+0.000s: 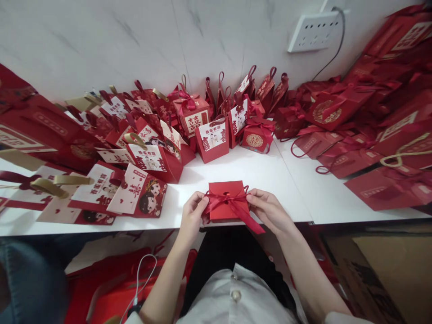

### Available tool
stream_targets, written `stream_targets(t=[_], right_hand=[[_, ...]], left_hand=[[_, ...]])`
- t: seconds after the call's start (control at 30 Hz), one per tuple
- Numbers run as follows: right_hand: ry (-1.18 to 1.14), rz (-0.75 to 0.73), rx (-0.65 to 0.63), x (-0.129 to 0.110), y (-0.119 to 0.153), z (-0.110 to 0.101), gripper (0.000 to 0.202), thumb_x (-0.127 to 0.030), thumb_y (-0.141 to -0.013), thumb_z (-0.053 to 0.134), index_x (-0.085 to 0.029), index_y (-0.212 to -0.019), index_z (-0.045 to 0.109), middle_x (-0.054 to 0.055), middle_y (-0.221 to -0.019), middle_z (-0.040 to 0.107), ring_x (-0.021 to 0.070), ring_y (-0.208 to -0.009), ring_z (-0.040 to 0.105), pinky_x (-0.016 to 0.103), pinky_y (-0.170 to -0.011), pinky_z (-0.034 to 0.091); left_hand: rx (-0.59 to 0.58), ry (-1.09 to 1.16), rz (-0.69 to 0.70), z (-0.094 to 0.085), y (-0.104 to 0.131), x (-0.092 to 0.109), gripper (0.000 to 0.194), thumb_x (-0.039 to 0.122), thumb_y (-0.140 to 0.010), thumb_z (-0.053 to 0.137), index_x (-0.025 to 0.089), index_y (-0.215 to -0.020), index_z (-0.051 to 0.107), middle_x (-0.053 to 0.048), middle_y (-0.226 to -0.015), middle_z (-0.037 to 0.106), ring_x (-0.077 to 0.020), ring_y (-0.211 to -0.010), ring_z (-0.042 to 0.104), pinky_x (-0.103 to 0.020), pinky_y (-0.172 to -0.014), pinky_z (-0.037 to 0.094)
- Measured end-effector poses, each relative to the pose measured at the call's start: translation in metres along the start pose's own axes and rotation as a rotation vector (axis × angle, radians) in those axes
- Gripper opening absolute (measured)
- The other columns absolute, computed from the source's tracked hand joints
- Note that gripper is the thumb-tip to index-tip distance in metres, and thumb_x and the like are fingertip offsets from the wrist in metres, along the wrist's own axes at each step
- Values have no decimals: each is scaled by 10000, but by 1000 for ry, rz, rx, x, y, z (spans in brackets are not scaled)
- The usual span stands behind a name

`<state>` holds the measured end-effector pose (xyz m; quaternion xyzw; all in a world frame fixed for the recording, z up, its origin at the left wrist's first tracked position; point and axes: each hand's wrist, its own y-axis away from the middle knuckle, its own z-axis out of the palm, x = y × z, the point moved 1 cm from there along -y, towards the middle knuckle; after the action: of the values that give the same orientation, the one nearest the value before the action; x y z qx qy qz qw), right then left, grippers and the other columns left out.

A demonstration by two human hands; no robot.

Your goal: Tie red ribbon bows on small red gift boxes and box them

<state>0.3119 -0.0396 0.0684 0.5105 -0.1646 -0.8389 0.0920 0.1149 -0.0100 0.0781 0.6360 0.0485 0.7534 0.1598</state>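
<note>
A small red box [225, 187] lies at the front edge of the white table, with a dark red ribbon [238, 208] tied in a bow across its top. My left hand [195, 211] pinches the ribbon's loop at the box's left side. At the right side, my right hand [266, 208] pinches the other loop between thumb and forefinger. One ribbon tail hangs over the box's front right corner.
Red gift boxes with printed cards [150, 157] crowd the table's left and back. More red boxes [388, 184] are piled at the right. A white power strip [313, 32] is on the wall. Below the table are a red container and a cardboard box [398, 270].
</note>
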Motion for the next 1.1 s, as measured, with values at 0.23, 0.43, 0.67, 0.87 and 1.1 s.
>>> stream_targets(t=[0.23, 0.43, 0.67, 0.87, 1.1], right_hand=[[772, -632, 216, -29, 25, 20, 179, -338, -807, 627, -207, -926, 657, 68, -978, 612, 210, -930, 579, 382, -852, 462], [1350, -892, -76, -26, 30, 66, 203, -121, -860, 515, -163, -1026, 625, 110, -1036, 596, 245, -948, 543, 419, -804, 448], [1356, -1014, 18, -20, 25, 63, 99, -73, -837, 534, -151, -785, 564, 49, -813, 604, 190, -784, 536, 349, -748, 404], [1314, -1247, 80, -11, 34, 54, 77, -112, -843, 543, -170, -797, 565, 55, -821, 651, 191, -814, 566, 371, -788, 418], [1227, -1423, 82, 7, 35, 49, 104, -88, -812, 581, -186, -841, 601, 43, -824, 687, 189, -871, 616, 422, -892, 436]], left_hand=[[-53, -61, -21, -2, -1, 12, 280, 390, -733, 620, 179, -677, 444, 93, -510, 419, -45, -344, 420, -146, -322, 347], [-71, -75, 15, -1, 0, 18, 264, 397, -754, 611, 185, -727, 457, 90, -541, 460, -45, -339, 419, -152, -312, 347], [-54, -116, 26, -1, -2, 17, 255, 383, -748, 607, 179, -694, 464, 93, -512, 444, -43, -326, 398, -159, -312, 336], [-18, -116, -2, 0, -3, 15, 250, 379, -725, 596, 186, -667, 447, 103, -465, 412, -49, -314, 381, -158, -311, 310], [5, -135, -20, 4, -1, 16, 253, 386, -715, 588, 192, -660, 434, 97, -469, 420, -53, -314, 376, -160, -313, 287]])
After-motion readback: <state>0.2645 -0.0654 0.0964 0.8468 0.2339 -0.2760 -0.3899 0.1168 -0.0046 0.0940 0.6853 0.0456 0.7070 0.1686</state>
